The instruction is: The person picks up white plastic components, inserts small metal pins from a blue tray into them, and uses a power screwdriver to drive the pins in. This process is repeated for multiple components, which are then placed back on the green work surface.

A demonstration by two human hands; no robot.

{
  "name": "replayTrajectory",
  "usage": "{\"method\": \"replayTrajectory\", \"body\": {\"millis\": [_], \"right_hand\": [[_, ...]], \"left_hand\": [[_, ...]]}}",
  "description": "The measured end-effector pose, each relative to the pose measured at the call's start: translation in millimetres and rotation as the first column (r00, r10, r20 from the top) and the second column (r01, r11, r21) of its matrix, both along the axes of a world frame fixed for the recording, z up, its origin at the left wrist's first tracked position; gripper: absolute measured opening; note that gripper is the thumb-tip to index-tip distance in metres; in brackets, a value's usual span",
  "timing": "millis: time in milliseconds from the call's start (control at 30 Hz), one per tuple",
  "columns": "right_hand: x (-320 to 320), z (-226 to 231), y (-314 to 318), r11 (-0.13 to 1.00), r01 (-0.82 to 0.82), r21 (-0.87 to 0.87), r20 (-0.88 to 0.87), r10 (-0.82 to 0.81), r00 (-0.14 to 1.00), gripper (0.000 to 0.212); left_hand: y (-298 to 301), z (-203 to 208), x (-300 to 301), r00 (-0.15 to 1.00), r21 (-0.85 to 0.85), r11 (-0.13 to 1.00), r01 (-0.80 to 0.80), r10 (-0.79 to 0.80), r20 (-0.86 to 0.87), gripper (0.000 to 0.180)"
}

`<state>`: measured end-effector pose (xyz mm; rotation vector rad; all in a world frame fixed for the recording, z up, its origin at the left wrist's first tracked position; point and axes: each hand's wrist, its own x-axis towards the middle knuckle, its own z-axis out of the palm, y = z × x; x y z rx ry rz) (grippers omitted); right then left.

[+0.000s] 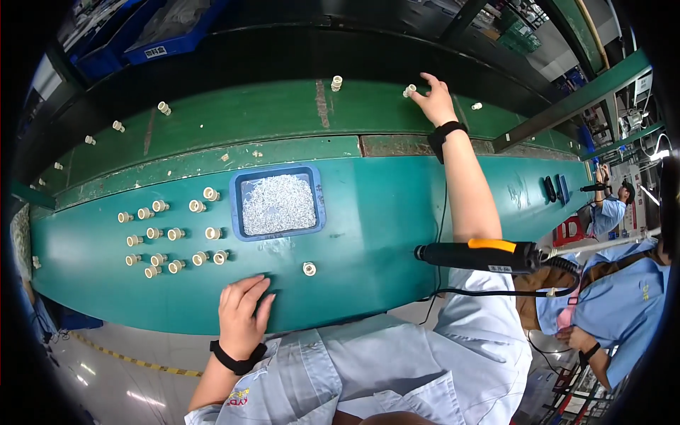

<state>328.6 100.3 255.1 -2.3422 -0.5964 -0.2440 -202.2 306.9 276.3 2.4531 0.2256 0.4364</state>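
My right hand point(436, 100) reaches far over the green belt point(262, 113) at the back, with thumb and index finger apart. Beside its thumb stands a small cream cylindrical fitting point(409, 91); whether they touch I cannot tell. My left hand point(243, 312) lies at the near edge of the green worktable point(368, 234), fingers loosely stretched and holding nothing. To its right, a single cream fitting point(309, 269) stands on the table. Several similar fittings point(176, 234) form loose rows on the left. Small silvery pieces fill part of a blue tray point(320, 212) in the middle.
A black power screwdriver point(489, 255) with an orange strip hangs across my right arm, its cable trailing. More fittings point(336, 83) stand along the belt. Blue bins point(170, 35) sit above at the far left. Co-workers point(609, 304) are at the right, near a green metal post point(567, 106).
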Motion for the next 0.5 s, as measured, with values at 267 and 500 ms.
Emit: {"method": "replayTrajectory", "body": {"millis": [267,500], "right_hand": [[48,-25,13,0.917,-0.027,-0.399,0.080,0.064,0.995,0.033],[-63,50,19,0.893,-0.417,-0.170,-0.203,0.382,0.901,0.019]], "left_hand": [[11,-31,-47,0.965,0.059,0.964,-0.259,0.257,0.044,0.027],[9,-33,-42,0.972,0.164,0.960,-0.228,0.217,0.085,0.027]]}}
